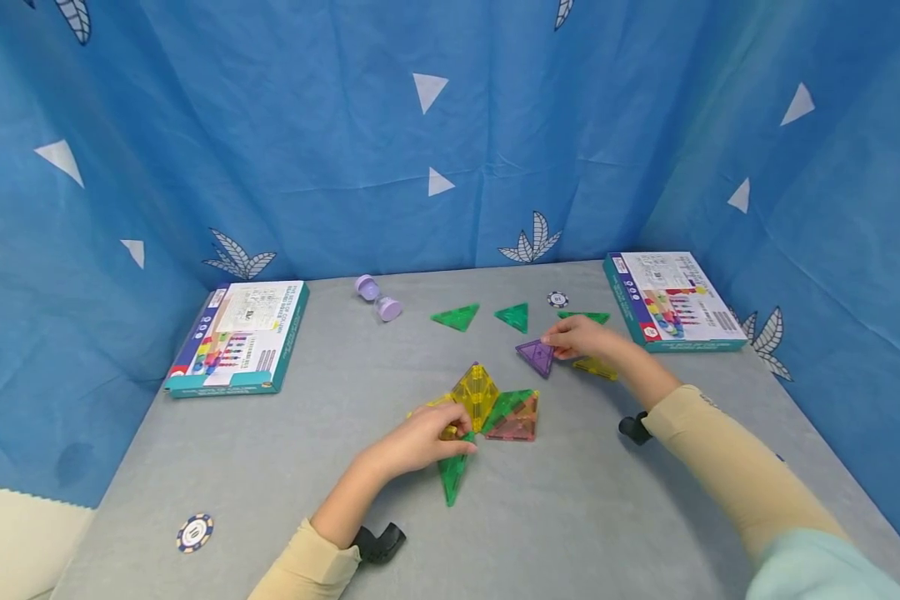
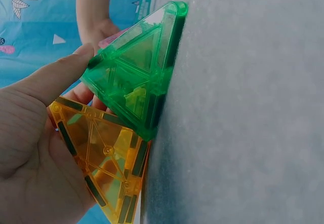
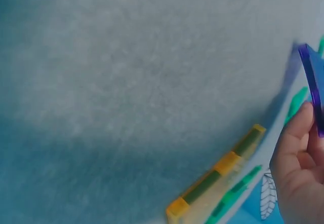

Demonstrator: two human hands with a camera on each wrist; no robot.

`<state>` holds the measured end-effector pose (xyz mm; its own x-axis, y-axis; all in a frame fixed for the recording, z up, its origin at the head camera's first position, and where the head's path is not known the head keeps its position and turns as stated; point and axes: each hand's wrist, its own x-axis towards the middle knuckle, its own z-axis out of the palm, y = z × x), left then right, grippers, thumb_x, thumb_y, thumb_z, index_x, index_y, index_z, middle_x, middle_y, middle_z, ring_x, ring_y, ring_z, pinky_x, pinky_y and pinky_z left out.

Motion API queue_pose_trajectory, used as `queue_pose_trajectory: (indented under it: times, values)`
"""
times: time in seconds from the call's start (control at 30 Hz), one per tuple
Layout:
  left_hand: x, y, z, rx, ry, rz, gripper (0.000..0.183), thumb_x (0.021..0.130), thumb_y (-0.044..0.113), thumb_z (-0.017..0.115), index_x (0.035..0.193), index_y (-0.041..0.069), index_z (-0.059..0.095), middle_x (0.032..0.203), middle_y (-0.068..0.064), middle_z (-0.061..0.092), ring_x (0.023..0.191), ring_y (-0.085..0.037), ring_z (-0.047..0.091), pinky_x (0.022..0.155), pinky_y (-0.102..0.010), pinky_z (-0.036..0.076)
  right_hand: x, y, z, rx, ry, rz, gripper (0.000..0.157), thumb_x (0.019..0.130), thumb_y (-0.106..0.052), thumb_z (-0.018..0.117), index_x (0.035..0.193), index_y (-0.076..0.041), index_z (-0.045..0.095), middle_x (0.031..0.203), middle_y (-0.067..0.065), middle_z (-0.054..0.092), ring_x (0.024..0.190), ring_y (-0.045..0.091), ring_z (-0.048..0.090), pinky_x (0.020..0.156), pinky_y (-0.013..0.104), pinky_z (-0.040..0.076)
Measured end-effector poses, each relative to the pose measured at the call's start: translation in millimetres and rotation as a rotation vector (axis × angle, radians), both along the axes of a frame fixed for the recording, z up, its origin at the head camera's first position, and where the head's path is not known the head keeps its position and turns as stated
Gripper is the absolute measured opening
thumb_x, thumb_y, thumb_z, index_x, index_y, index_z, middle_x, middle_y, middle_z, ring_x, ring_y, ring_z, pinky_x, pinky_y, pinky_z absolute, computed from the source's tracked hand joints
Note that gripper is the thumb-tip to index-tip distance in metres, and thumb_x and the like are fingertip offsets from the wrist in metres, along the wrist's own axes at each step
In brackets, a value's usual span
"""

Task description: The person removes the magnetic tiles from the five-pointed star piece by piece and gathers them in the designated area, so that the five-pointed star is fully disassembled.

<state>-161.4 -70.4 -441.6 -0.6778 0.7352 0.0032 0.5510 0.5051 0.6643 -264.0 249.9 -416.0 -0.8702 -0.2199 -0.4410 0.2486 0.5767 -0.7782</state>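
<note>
My right hand pinches a translucent purple triangular magnetic tile by one corner, thumb against fingers. In the right wrist view the purple tile appears nearly edge-on. My left hand grips a green triangular magnetic tile at its upper corner, thumb in front and fingers behind. An orange-yellow tile stands beside it, in front of the left palm. These belong to a cluster with a yellow piece standing at the back, a green tile and a reddish tile; the left fingers hide part of it.
Green triangles lie farther back, with a yellow tile below the right hand. A small purple hourglass lies near the curtain. Boxes stand left and right. Poker chips lie front left and at the back.
</note>
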Motion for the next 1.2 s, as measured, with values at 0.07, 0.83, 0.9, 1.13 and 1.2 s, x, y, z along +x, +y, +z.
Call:
queue_pose_trajectory:
  times: [0.07,0.83,0.9,1.13,1.2]
  values:
    - [0.0,0,-0.9,0.0,-0.005,0.001,0.018,0.085,0.035,0.067,0.091,0.024,0.054,0.081,0.016,0.052,0.076,-0.005,0.047,0.079,-0.031,0.034,-3.7,-1,-4.8,0.008,-0.015,0.02,0.036,0.096,-0.021,0.053,0.117,0.008,0.057,0.088,0.006,0.057,0.079,0.017,0.055,0.077,0.032,0.05]
    - [-0.7,1,-0.4,0.005,-0.016,0.01,0.021,0.085,0.036,0.068,0.091,0.02,0.056,0.081,0.014,0.052,0.075,-0.006,0.047,0.078,-0.031,0.034,107.8,-49,26.8,-0.055,0.463,0.111,0.028,0.091,-0.023,0.063,0.112,-0.005,0.062,0.095,0.009,0.065,0.084,0.026,0.06,0.069,0.035,0.051]
    - [-1.1,1,-0.1,0.014,-0.01,0.011,0.02,0.085,0.035,0.068,0.091,0.021,0.056,0.08,0.014,0.053,0.075,-0.006,0.048,0.076,-0.03,0.035,127.1,-65,22.0,-0.155,0.374,0.192,0.028,0.09,-0.021,0.063,0.11,-0.002,0.062,0.094,0.01,0.066,0.082,0.029,0.061,0.067,0.035,0.052]
    - [-1.0,1,0.3,0.013,-0.003,0.014,0.02,0.085,0.037,0.067,0.091,0.022,0.055,0.083,0.016,0.053,0.078,-0.005,0.049,0.08,-0.033,0.036,151.8,-102,-16.7,-0.323,0.008,0.253,0.034,0.088,-0.012,0.064,0.114,0.009,0.057,0.091,0.014,0.067,0.08,0.028,0.064,0.069,0.036,0.054]
    - [0.0,1,0.2,0.003,-0.005,0.013,0.02,0.085,0.037,0.067,0.091,0.022,0.055,0.084,0.016,0.054,0.079,-0.004,0.05,0.082,-0.034,0.036,153.0,-110,-24.4,-0.358,-0.037,0.22,0.034,0.088,-0.014,0.065,0.113,0.008,0.057,0.089,0.013,0.067,0.078,0.024,0.065,0.07,0.035,0.054]
